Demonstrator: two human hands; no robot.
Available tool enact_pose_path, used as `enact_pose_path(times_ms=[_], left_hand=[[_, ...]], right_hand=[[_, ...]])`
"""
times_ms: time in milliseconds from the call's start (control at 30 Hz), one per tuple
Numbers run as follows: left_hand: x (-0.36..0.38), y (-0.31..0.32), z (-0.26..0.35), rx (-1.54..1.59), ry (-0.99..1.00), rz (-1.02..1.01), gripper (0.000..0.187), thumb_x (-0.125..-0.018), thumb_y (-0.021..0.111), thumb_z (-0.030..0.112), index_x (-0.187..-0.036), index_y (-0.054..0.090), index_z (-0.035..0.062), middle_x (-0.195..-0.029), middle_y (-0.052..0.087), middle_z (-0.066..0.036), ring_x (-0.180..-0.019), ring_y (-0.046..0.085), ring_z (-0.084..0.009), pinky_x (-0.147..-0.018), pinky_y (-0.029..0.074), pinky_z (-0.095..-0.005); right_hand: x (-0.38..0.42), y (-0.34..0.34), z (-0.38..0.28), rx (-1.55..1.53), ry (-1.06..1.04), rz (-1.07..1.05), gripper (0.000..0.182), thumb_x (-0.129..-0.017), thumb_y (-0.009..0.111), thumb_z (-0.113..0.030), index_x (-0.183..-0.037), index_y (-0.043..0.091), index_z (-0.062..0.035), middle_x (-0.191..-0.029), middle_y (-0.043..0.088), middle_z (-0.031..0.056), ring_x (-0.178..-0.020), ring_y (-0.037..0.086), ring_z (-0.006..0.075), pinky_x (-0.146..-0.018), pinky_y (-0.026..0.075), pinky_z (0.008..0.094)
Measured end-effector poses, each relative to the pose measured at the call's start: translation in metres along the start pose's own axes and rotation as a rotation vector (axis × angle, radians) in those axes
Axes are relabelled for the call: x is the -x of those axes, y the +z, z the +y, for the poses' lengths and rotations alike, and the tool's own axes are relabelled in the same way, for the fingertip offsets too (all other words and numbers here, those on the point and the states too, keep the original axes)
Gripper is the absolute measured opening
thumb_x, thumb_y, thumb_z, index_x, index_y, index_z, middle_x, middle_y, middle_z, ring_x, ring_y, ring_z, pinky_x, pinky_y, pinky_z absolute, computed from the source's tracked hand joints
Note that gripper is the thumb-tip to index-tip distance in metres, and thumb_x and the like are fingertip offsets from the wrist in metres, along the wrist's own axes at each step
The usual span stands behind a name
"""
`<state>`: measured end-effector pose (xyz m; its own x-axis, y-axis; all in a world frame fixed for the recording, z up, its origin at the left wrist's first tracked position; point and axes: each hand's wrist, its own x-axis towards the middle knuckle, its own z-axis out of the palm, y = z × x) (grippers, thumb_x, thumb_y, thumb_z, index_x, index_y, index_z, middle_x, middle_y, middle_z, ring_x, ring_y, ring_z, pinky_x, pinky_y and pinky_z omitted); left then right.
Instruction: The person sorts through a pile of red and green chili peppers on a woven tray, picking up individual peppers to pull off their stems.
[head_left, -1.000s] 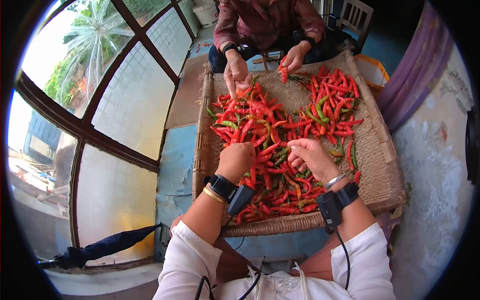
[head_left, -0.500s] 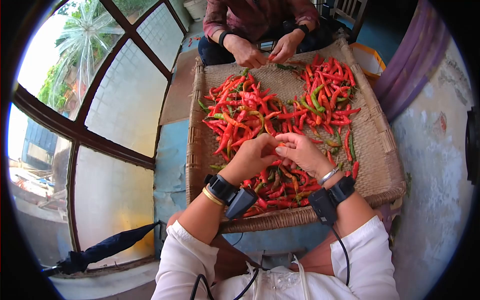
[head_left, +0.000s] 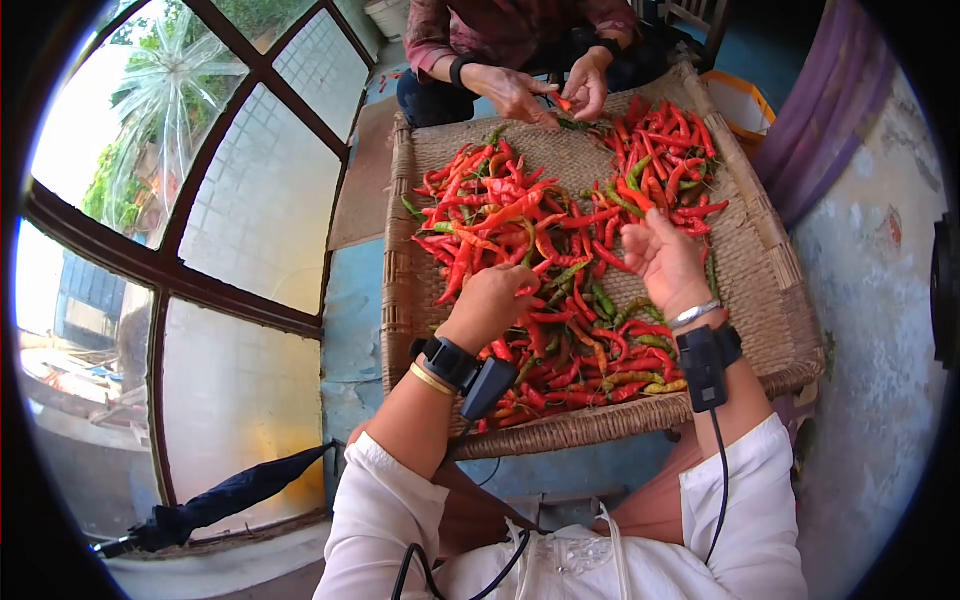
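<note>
My left hand (head_left: 490, 305) is closed over the near part of the chili heap, with a bit of a red chili pepper (head_left: 528, 291) showing at its fingertips. Further right, my right hand (head_left: 665, 262) reaches over the right-hand pile, fingers loosely apart and bent. Just beyond its fingertips lies an orange-red chili pepper (head_left: 638, 196). Red chilies (head_left: 500, 205), some green among them, are heaped on the left of a woven tray (head_left: 755, 330). A second pile (head_left: 670, 140) lies at the far right, and more chilies (head_left: 570, 385) lie along the near edge.
Across the tray another person's hands (head_left: 520, 95) handle a red chili. A yellow-rimmed container (head_left: 738, 100) stands past the tray's far right corner. Framed windows (head_left: 250, 210) line the left, with a folded dark umbrella (head_left: 220, 500) below. A purple curtain (head_left: 830, 110) hangs on the right.
My hands have come apart from where they met over the tray. The right moved right and away from me to the right-hand pile; the left shifted slightly left. The other person's hands separated a little.
</note>
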<state>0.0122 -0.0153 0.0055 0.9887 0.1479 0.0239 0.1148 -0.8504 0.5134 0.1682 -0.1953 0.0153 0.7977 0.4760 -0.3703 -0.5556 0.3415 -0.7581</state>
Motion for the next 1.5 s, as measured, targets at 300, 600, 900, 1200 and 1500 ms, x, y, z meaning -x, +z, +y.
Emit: enact_pose_path(times_ms=[300, 600, 900, 1200, 1500], left_hand=[[0.002, 0.005, -0.013, -0.149, 0.050, -0.054, 0.054, -0.068, 0.062, 0.011, -0.119, 0.043, 0.0050, -0.097, 0.056, -0.019, -0.087, 0.055, -0.0346, -0.074, 0.045, -0.0400], [-0.001, 0.004, -0.015, -0.208, 0.002, -0.085, 0.022, -0.071, 0.062, 0.019, -0.084, 0.056, 0.0020, -0.079, 0.059, -0.016, -0.077, 0.057, -0.0327, -0.066, 0.045, -0.0417], [-0.002, -0.003, 0.027, 0.056, 0.097, -0.015, 0.025, -0.073, 0.062, 0.024, -0.078, 0.054, 0.0012, -0.066, 0.056, -0.019, -0.064, 0.056, -0.0352, -0.056, 0.043, -0.0413], [-0.003, -0.005, 0.036, 0.141, 0.077, -0.023, 0.024, -0.071, 0.065, 0.024, -0.075, 0.058, 0.0011, -0.065, 0.057, -0.017, -0.062, 0.057, -0.0337, -0.056, 0.044, -0.0391], [0.000, 0.001, 0.012, 0.067, -0.036, 0.016, 0.017, -0.072, 0.063, 0.016, -0.083, 0.062, 0.0020, -0.068, 0.060, -0.014, -0.063, 0.060, -0.0265, -0.058, 0.046, -0.0339]], right_hand=[[0.016, 0.011, 0.013, 0.314, 0.152, -0.370, 0.030, -0.085, 0.054, -0.022, -0.107, 0.050, -0.0019, -0.075, 0.059, 0.0041, -0.059, 0.056, 0.0086, -0.048, 0.045, 0.0203], [0.020, 0.018, 0.023, 0.645, 0.110, -0.418, 0.032, -0.082, 0.056, -0.018, -0.107, 0.051, 0.0005, -0.073, 0.058, 0.0025, -0.060, 0.055, 0.0068, -0.049, 0.044, 0.0204], [0.027, 0.023, 0.041, 0.981, -0.333, -0.546, 0.026, -0.072, 0.066, -0.017, -0.092, 0.058, -0.0025, -0.063, 0.058, 0.0043, -0.059, 0.054, 0.0124, -0.056, 0.044, 0.0280], [0.028, 0.024, 0.038, 1.079, -0.411, -0.466, 0.013, -0.073, 0.063, -0.015, -0.075, 0.058, -0.0032, -0.058, 0.055, 0.0023, -0.054, 0.052, 0.0109, -0.051, 0.041, 0.0279], [0.006, 0.006, -0.011, 0.308, -0.113, -0.191, 0.014, -0.083, 0.057, -0.020, -0.081, 0.054, -0.0069, -0.063, 0.055, 0.0001, -0.046, 0.047, 0.0046, -0.039, 0.036, 0.0169]])
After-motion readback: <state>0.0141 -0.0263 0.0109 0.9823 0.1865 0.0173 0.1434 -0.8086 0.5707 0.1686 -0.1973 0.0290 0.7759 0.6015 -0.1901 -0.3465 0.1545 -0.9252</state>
